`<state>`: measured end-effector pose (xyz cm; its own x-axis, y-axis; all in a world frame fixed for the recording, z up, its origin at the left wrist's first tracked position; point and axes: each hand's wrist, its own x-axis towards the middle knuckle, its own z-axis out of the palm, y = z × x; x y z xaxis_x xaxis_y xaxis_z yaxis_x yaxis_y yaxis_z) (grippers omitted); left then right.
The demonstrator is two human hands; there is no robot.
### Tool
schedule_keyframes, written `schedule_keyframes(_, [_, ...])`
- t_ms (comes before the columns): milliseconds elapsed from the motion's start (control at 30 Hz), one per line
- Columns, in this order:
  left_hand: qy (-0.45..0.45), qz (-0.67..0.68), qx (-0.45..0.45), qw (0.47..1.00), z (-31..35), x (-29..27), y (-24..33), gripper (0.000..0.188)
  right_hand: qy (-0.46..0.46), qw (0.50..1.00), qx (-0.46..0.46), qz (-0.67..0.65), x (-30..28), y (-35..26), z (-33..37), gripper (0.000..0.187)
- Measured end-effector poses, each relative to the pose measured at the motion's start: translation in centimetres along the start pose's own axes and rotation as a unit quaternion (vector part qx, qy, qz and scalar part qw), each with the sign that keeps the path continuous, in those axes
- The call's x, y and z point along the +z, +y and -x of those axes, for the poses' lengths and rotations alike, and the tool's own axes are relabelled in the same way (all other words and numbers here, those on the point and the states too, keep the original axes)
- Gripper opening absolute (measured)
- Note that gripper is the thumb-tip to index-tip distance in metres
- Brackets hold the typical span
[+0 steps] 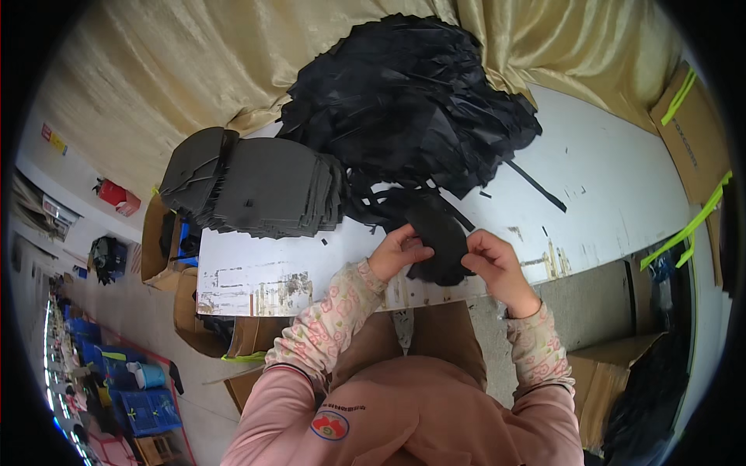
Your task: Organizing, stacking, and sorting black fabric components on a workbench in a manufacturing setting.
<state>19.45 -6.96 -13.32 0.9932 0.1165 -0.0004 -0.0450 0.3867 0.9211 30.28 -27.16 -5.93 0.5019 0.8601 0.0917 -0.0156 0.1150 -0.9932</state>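
A dark rounded sheet piece [440,242] is held between my two hands above the table's front edge. My left hand [398,252] pinches its left side with thumb and fingers. At its right edge my right hand [497,264] closes thumb and fingertips on it. Just beyond lie black strips and scraps [388,200], partly hidden behind the held piece. A stack of dark grey rounded sheets [272,186] lies to the left, with a second stack [191,175] against its left end. Behind my hands rises a big heap of black sheet pieces [396,101].
The white table [614,186] has worn patches along its front edge. A black strip [538,186] lies at right. Cardboard boxes [194,314] stand below the left end; another box [610,380] is on the floor at right. A gold curtain [179,62] hangs behind.
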Motion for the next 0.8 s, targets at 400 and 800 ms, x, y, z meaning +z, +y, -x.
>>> schedule_keyframes(400, [0.150,0.254,0.040,0.955,3.6,4.2,6.3,0.030,0.184,0.967,-0.160,0.070,0.3,-0.9,0.0,0.019])
schedule_keyframes(800, [0.195,0.335,0.114,0.915,6.5,3.0,8.4,0.037,0.138,0.885,-0.306,0.321,10.4,3.9,1.1,0.058])
